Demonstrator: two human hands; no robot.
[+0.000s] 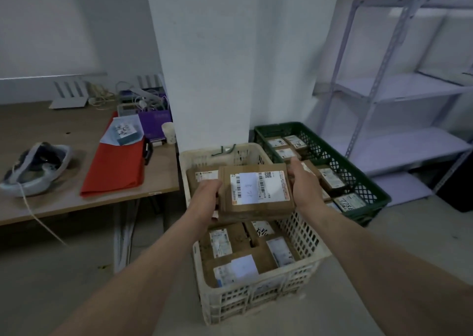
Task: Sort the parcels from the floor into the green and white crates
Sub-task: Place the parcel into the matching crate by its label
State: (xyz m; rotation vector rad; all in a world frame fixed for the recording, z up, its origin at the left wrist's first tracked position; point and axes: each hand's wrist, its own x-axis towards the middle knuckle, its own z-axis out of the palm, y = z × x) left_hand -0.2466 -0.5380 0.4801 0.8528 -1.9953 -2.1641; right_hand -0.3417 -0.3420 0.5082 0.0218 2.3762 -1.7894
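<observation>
A brown cardboard parcel [257,192] with a white shipping label hangs over the white crate [258,294], held between both hands. My left hand [204,202] grips its left edge and my right hand [303,184] grips its right edge. The white crate holds several brown parcels. Behind it to the right stands the green crate [368,182], also with several labelled parcels inside.
A low wooden table [64,202] at the left carries a shoe [35,169], a red folder [115,166], a purple bag [154,120] and cables. A white pillar [204,66] rises behind the crates. Grey metal shelving [399,89] stands at the right.
</observation>
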